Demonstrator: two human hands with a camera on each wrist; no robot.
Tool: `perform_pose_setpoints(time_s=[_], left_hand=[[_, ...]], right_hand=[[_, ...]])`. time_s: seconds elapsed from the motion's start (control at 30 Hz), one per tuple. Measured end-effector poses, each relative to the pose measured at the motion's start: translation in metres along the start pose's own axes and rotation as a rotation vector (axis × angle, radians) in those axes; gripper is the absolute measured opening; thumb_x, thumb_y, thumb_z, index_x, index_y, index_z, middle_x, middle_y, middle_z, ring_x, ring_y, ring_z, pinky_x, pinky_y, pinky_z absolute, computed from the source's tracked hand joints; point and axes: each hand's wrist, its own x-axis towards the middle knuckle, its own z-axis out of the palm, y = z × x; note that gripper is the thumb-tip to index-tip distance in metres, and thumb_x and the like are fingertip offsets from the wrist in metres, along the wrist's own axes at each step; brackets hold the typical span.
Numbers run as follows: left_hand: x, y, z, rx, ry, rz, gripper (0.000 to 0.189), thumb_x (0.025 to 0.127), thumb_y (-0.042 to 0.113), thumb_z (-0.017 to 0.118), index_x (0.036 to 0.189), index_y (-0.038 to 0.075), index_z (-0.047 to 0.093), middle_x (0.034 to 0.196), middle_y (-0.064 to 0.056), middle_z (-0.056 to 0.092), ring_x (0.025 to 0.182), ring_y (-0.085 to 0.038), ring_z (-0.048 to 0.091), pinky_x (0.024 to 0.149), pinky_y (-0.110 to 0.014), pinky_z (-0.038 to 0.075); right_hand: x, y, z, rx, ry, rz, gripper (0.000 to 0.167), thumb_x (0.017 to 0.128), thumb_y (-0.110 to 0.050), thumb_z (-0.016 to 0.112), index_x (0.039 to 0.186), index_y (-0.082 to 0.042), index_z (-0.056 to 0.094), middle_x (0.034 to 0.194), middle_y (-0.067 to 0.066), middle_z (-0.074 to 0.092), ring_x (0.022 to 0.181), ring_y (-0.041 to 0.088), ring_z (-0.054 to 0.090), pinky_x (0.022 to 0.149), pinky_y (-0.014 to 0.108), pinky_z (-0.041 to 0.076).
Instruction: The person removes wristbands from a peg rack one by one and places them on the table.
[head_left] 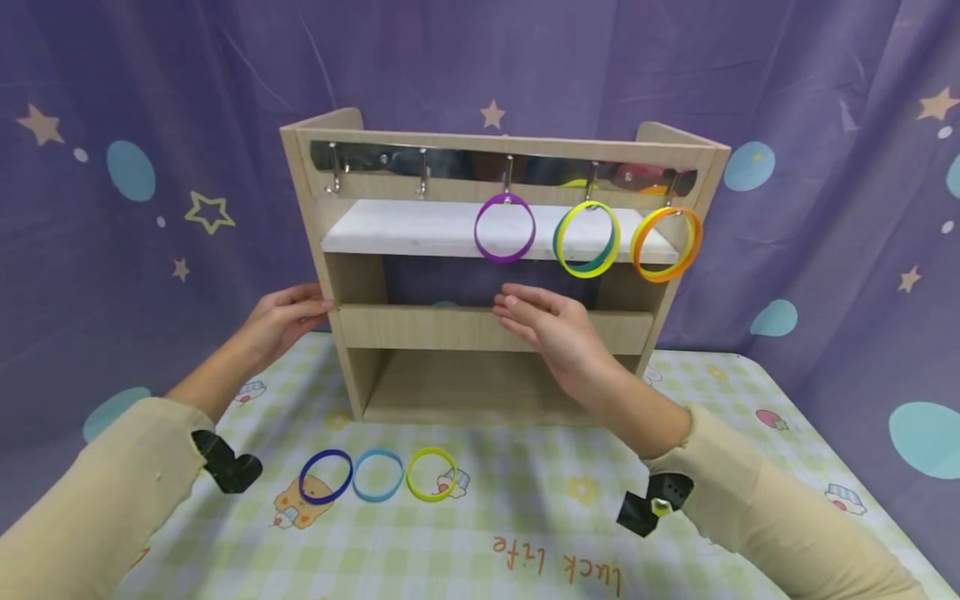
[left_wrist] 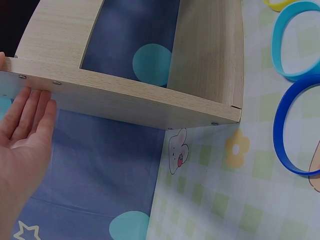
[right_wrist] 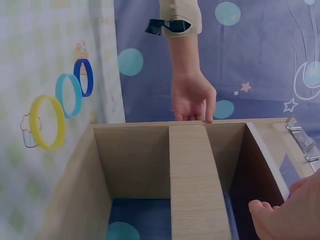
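Observation:
My left hand (head_left: 288, 317) rests its straight fingers against the left side of a wooden shelf (head_left: 427, 327). In the left wrist view, those fingertips (left_wrist: 42, 100) meet the side panel near two screws. Fingers relaxed and holding nothing, my right hand (head_left: 558, 337) hovers before the shelf's middle board. Just above it, a purple ring (head_left: 476, 233) hangs from the middle hook. The hook to its right carries a yellow ring (head_left: 617, 237) and a teal ring (head_left: 558, 243). On the far right hook hang an orange ring (head_left: 698, 237) and a yellow one.
A dark blue ring (head_left: 302, 479), a light blue ring (head_left: 356, 479) and a yellow ring (head_left: 454, 475) lie in a row on the checked tablecloth (head_left: 525, 500). Two bare hooks (head_left: 333, 171) are at the rail's left. A purple curtain (head_left: 187, 67) hangs behind.

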Motion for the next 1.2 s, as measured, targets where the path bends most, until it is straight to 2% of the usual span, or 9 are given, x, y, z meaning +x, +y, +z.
perform_pose_setpoints(time_s=[0.2, 0.4, 0.6, 0.77, 0.9, 1.03, 1.13, 1.2], left_hand=[[0.0, -0.001, 0.001, 0.02, 0.008, 0.005, 0.073, 0.096, 0.017, 0.058, 0.149, -0.009, 0.016, 0.114, 0.012, 0.052, 0.099, 0.009, 0.06, 0.087, -0.006, 0.049], [-0.001, -0.002, 0.0, -0.005, 0.01, 0.016, 0.071, 0.096, 0.015, 0.057, 0.148, -0.012, 0.016, 0.11, 0.014, 0.056, 0.098, 0.007, 0.061, 0.087, -0.007, 0.05], [-0.002, -0.002, 0.0, -0.014, 0.001, 0.02, 0.071, 0.096, 0.014, 0.056, 0.148, -0.012, 0.016, 0.109, 0.014, 0.057, 0.099, 0.006, 0.061, 0.089, -0.008, 0.05], [-0.001, 0.0, 0.0, -0.006, -0.005, 0.021, 0.07, 0.096, 0.015, 0.057, 0.148, -0.012, 0.017, 0.111, 0.013, 0.057, 0.1, 0.006, 0.06, 0.088, -0.007, 0.049], [-0.001, 0.0, 0.0, -0.004, 0.002, 0.014, 0.071, 0.096, 0.015, 0.057, 0.148, -0.012, 0.017, 0.11, 0.013, 0.056, 0.099, 0.007, 0.06, 0.088, -0.007, 0.049], [-0.001, 0.0, 0.0, -0.002, 0.009, 0.006, 0.072, 0.096, 0.015, 0.057, 0.148, -0.011, 0.016, 0.111, 0.014, 0.055, 0.099, 0.007, 0.06, 0.088, -0.006, 0.048], [-0.001, -0.001, 0.0, 0.0, 0.009, 0.003, 0.072, 0.096, 0.016, 0.058, 0.149, -0.01, 0.016, 0.112, 0.013, 0.053, 0.099, 0.008, 0.06, 0.088, -0.006, 0.048], [0.0, -0.001, 0.0, 0.003, 0.009, -0.001, 0.072, 0.096, 0.016, 0.058, 0.149, -0.009, 0.016, 0.114, 0.012, 0.052, 0.099, 0.008, 0.06, 0.088, -0.006, 0.048]], right_hand=[[-0.002, -0.002, 0.002, -0.062, 0.044, -0.123, 0.046, 0.098, -0.006, 0.053, 0.143, -0.001, 0.042, 0.141, 0.018, 0.052, 0.129, 0.027, 0.054, 0.109, 0.033, 0.045], [-0.002, -0.001, 0.007, -0.103, 0.083, -0.194, 0.052, 0.096, -0.004, 0.055, 0.146, -0.004, 0.038, 0.14, 0.015, 0.054, 0.127, 0.027, 0.055, 0.105, 0.03, 0.048], [-0.001, -0.002, 0.012, -0.143, 0.113, -0.276, 0.049, 0.094, -0.005, 0.058, 0.141, -0.003, 0.043, 0.137, 0.016, 0.057, 0.124, 0.024, 0.058, 0.101, 0.024, 0.051], [0.0, -0.002, 0.015, -0.089, 0.132, -0.307, 0.045, 0.093, -0.004, 0.059, 0.136, 0.0, 0.045, 0.136, 0.018, 0.057, 0.12, 0.02, 0.06, 0.098, 0.021, 0.052], [0.003, -0.002, 0.019, -0.003, 0.147, -0.298, 0.044, 0.094, -0.001, 0.057, 0.135, 0.002, 0.042, 0.134, 0.02, 0.057, 0.104, 0.01, 0.065, 0.099, 0.025, 0.052], [0.005, -0.002, 0.023, 0.099, 0.159, -0.288, 0.044, 0.094, 0.001, 0.056, 0.135, 0.005, 0.039, 0.133, 0.024, 0.056, 0.1, 0.012, 0.066, 0.101, 0.031, 0.051], [0.007, -0.002, 0.025, 0.163, 0.163, -0.276, 0.045, 0.094, 0.001, 0.055, 0.135, 0.006, 0.038, 0.129, 0.025, 0.057, 0.103, 0.017, 0.067, 0.1, 0.031, 0.052], [0.008, -0.001, 0.027, 0.194, 0.165, -0.263, 0.046, 0.094, 0.002, 0.055, 0.136, 0.006, 0.038, 0.123, 0.022, 0.06, 0.098, 0.015, 0.068, 0.098, 0.029, 0.053]])
